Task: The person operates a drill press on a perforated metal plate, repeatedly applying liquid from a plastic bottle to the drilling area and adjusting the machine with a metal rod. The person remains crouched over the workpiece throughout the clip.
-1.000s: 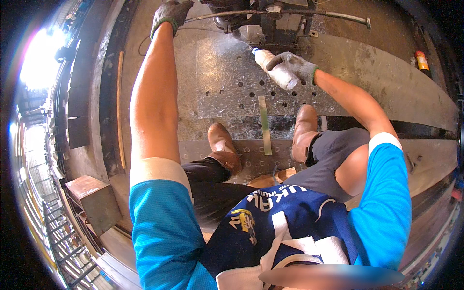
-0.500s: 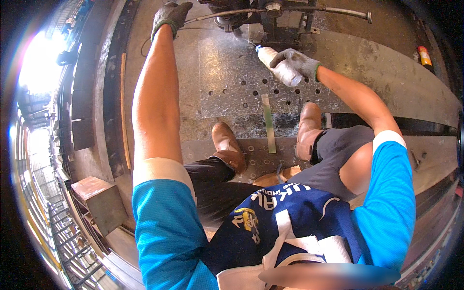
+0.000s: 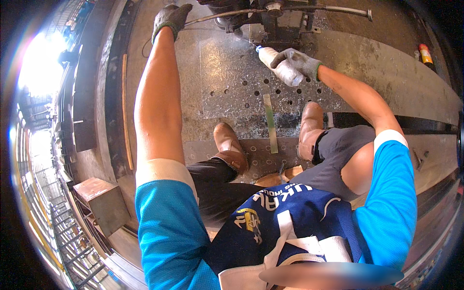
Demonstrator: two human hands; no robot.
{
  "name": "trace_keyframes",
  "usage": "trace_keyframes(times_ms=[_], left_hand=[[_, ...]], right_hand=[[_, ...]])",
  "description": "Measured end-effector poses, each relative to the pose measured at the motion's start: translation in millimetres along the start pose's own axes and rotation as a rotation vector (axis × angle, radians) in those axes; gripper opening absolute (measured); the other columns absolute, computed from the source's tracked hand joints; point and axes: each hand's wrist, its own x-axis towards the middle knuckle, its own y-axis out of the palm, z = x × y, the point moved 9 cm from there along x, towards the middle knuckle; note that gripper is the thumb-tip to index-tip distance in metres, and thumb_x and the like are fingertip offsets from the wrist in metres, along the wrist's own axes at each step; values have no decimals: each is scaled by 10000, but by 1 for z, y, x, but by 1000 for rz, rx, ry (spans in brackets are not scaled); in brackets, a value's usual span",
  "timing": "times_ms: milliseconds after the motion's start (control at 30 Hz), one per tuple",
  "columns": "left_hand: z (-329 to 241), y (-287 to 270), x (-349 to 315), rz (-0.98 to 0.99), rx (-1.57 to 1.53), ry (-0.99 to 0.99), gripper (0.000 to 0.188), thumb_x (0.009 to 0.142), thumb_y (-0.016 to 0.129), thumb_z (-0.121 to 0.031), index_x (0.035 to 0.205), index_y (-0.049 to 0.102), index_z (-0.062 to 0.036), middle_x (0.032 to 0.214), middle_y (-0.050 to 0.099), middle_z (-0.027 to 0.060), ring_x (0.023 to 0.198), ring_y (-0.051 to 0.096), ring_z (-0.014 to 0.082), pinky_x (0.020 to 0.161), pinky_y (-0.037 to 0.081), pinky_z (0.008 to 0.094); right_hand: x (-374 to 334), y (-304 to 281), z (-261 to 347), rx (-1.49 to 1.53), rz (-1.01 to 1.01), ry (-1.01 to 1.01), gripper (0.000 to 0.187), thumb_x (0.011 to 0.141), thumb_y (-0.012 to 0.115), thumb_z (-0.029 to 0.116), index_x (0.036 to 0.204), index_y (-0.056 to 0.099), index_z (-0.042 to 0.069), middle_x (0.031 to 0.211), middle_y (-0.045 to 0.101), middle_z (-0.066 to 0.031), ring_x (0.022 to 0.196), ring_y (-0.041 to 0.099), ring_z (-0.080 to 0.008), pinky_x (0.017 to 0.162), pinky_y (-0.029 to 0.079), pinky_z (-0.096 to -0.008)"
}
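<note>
A grey work glove covers my left hand (image 3: pixel 171 20) at the top left, closed round the end of a long metal lever (image 3: pixel 227 15). The lever crosses in front of a dark machine (image 3: pixel 231 23) at the top edge. My right hand (image 3: pixel 298 62), also gloved, grips a whitish plastic squeeze bottle (image 3: pixel 268 56) with a blue collar. The bottle is tilted, its thin nozzle (image 3: pixel 253 45) pointing up and left at the machine's lower end. Whether the nozzle tip touches the machine cannot be made out.
A wet metal plate (image 3: pixel 217 96) with several round holes lies below the machine. A flat strip (image 3: pixel 270 123) rests between my brown boots. An orange-and-yellow can (image 3: pixel 425 55) stands at the far right. A box-like metal cabinet (image 3: pixel 104 200) is at the left.
Both hands keep their grips, on the lever and on the bottle. The view has shifted very slightly; nothing else has visibly moved.
</note>
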Motion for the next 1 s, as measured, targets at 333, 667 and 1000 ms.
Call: trace_keyframes(times_ms=[333,667,1000], left_hand=[[-7,-8,-19,-60,-84,0,666,876,627,-645,1214,763,-87,1155,753,197,1125,699,371,987,520,464],[2,0,-8,-87,-61,-28,689,885,605,-668,1233,749,-91,1151,762,187,1113,713,358,983,513,474],[2,0,-9,-47,-110,-31,676,848,660,-631,1229,757,-82,1254,727,215,1182,684,406,1021,519,471]], right_hand=[[-6,11,-9,289,72,109,773,903,676,712,1258,714,27,1163,700,-47,994,655,-134,919,567,-304],[-1,4,4,97,-2,135,477,953,718,463,1177,767,45,1141,727,-29,998,643,-111,934,543,-272],[3,4,-2,103,-61,155,225,983,669,191,1145,806,115,977,734,-21,782,677,-111,728,586,-283]])
